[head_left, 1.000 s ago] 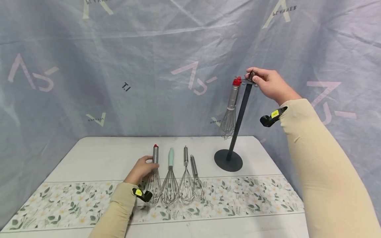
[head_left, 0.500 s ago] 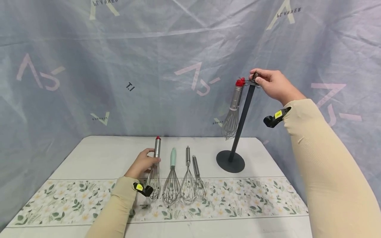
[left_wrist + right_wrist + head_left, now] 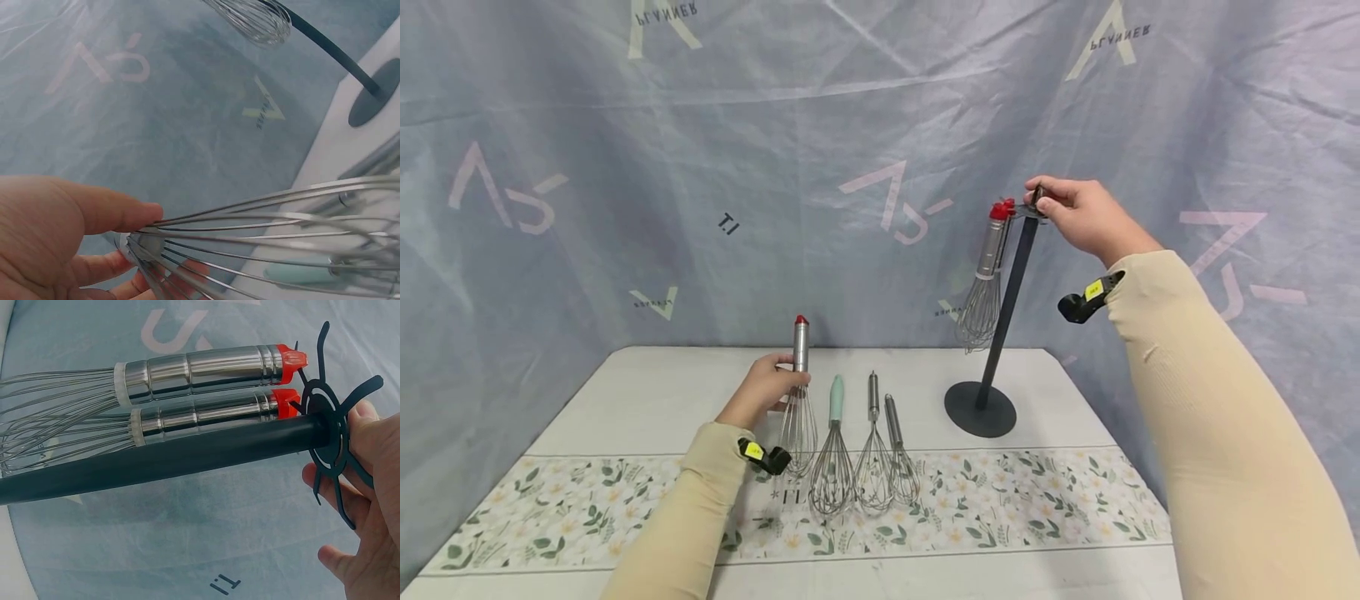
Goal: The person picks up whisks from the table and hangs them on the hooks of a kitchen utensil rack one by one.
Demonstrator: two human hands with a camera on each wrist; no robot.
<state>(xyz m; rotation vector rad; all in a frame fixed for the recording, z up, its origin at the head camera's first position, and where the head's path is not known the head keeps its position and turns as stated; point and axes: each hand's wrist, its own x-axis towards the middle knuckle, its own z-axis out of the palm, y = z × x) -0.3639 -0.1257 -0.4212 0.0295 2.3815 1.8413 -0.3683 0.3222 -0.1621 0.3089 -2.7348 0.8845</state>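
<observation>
My left hand (image 3: 763, 389) grips a whisk (image 3: 801, 350) with a steel handle and red end cap, around the place where handle meets wires. The whisk stands nearly upright, its wires over the patterned band. High on the right, my right hand (image 3: 1078, 212) holds the top of a dark utensil stand (image 3: 1011, 292) with hooks (image 3: 325, 425) around its head. Two red-capped whisks (image 3: 212, 369) hang from those hooks, side by side in the right wrist view. A mint-handled whisk (image 3: 832, 467) lies on the table just right of my left hand.
Two steel-handled whisks, a longer one (image 3: 873, 400) and a shorter one (image 3: 893, 421), lie right of the mint one. The stand's round base (image 3: 962, 408) sits at the table's back right. Behind the table (image 3: 677, 400) hangs a grey printed cloth (image 3: 775, 167).
My left hand has raised the red-capped whisk up and slightly right, away from where it lay beside the mint one. My right hand has stayed on top of the stand.
</observation>
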